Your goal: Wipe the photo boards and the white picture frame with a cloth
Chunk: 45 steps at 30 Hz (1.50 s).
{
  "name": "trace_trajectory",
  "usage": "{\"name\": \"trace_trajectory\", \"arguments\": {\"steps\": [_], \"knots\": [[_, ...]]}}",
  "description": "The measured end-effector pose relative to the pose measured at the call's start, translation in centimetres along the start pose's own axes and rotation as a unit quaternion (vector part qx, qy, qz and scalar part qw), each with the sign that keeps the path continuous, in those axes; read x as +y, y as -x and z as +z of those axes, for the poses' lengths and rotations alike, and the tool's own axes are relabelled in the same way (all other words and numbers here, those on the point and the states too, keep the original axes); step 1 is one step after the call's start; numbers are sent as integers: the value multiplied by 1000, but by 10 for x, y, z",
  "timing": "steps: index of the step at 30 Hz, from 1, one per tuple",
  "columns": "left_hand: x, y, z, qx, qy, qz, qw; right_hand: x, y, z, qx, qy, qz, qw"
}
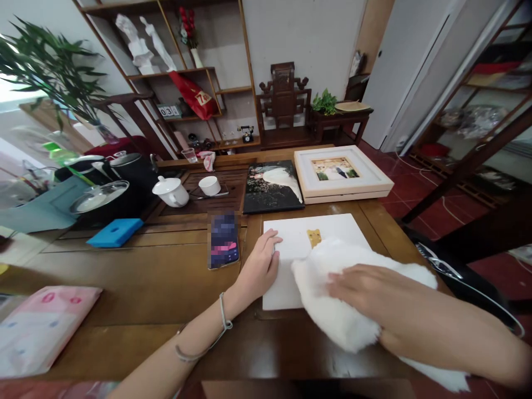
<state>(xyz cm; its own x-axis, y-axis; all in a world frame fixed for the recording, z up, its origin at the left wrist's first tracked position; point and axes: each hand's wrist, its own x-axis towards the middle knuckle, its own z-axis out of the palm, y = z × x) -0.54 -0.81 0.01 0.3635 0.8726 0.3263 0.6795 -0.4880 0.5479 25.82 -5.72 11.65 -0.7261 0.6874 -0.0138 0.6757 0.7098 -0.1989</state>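
A white flat board (297, 244) with a small gold mark lies on the wooden table (145, 271) in front of me. My left hand (260, 269) rests on its left edge, fingers curled over the rim and pressing it down. My right hand (366, 291) lies flat on a fluffy white cloth (332, 310) that covers the board's right part; the fingers are stretched out and pressed onto the cloth.
A phone (224, 239) lies just left of the board. Behind it are a dark photo panel (272, 185) and a white framed picture (341, 173). A tea tray with a cup (209, 185), a teapot (171, 192), a blue sponge (115, 231) and a pink packet (39, 327) sit to the left.
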Motion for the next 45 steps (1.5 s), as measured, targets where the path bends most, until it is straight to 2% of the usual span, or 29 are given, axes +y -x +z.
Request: {"name": "trace_trajectory", "arguments": {"steps": [4, 8, 10, 12, 16, 19, 22, 27, 29, 31, 34, 37, 39, 42, 45], "knots": [[-2, 0, 0, 11, -12, 5, 1000, 30, -31, 10, 15, 84, 48, 995], [-4, 0, 2, 21, -10, 6, 1000, 50, -66, 43, 61, 102, 55, 991], [-4, 0, 3, 23, -8, 3, 1000, 43, -71, 58, 76, 119, 22, 990], [-5, -1, 2, 22, -5, 0, 1000, 27, -68, 66, 66, 128, -46, 988], [-8, 1, 0, 2, 8, 4, 1000, -12, -48, 61, 21, 100, -192, 976], [-10, 2, -1, -16, 9, 9, 1000, -21, -36, 53, 5, 57, -221, 974], [-8, 1, -1, -14, -4, 1, 1000, 2, -37, 51, 24, 29, -175, 984], [-3, -1, -1, -6, -17, -10, 1000, 71, -51, 56, 121, 2, -47, 992], [-3, -1, -1, -6, -15, -9, 1000, 83, -53, 58, 138, 9, 2, 990], [-3, -1, 0, -7, -12, -10, 1000, 76, -51, 58, 128, 29, 48, 990], [-5, 0, 1, -2, -8, -13, 1000, 39, -41, 57, 68, 68, 60, 994], [-6, 1, 1, 1, -5, -16, 1000, -2, -26, 57, 16, 87, -27, 996], [-8, 2, 0, -8, 1, -13, 1000, -16, -20, 58, 10, 62, -103, 993], [-9, 2, -2, -23, 13, -6, 1000, -9, -24, 60, 7, -14, -160, 987], [-7, 0, -3, -18, 12, -12, 1000, 17, -40, 63, 23, -54, -135, 989]]}}
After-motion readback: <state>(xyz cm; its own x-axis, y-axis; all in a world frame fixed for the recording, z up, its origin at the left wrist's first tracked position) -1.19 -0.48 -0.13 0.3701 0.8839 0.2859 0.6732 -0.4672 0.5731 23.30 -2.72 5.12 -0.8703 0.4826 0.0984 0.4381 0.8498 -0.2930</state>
